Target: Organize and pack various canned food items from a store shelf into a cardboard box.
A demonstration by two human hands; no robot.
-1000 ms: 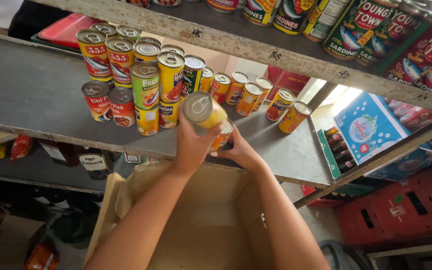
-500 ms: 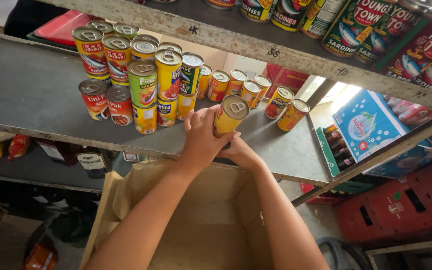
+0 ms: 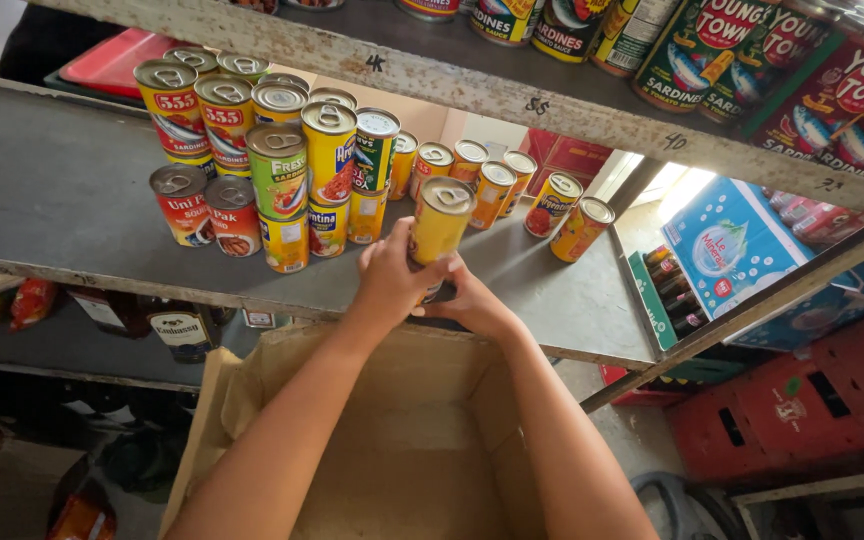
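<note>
Head view: looking down over a grey metal shelf [image 3: 62, 200] with an open cardboard box [image 3: 422, 450] below it.
Red tray: flat, at 11 o'clock behind the shelf [image 3: 102, 62].
Snack packets: red and yellow, at 9 o'clock under the shelf [image 3: 2, 300].
Red-label tins: tall stacked tins with red and yellow labels [image 3: 167, 100] at the far left of the cluster, two short red tins [image 3: 207, 210] in front of them.
Green-label tin: stands on a yellow tin [image 3: 277, 170], just right of the red ones.
Yellow tin stack: yellow tin with blue band on a smaller yellow one [image 3: 330, 150]; a dark green tin [image 3: 376, 150] beside it.
Orange tins: a row of small tins [image 3: 472, 170] running toward 1 o'clock, the last two tilted [image 3: 582, 228].
Held tin: yellow, pull-tab lid up, upright at centre just above the shelf's front edge [image 3: 440, 222].
Left hand: wrapped around the held tin's lower left side [image 3: 387, 280].
Right hand: curled at the tin's base from the right, touching the left hand [image 3: 472, 305].
Cardboard box: flaps open, inside bare brown bottom, at 6 o'clock.
Upper shelf: large red and green tins at 1 o'clock [image 3: 832, 90].
Blue carton: pale blue printed box at 3 o'clock [image 3: 742, 245], dark bottles beside it [image 3: 674, 300].
Red crate: plastic, at 4 o'clock on the floor [image 3: 802, 410].
</note>
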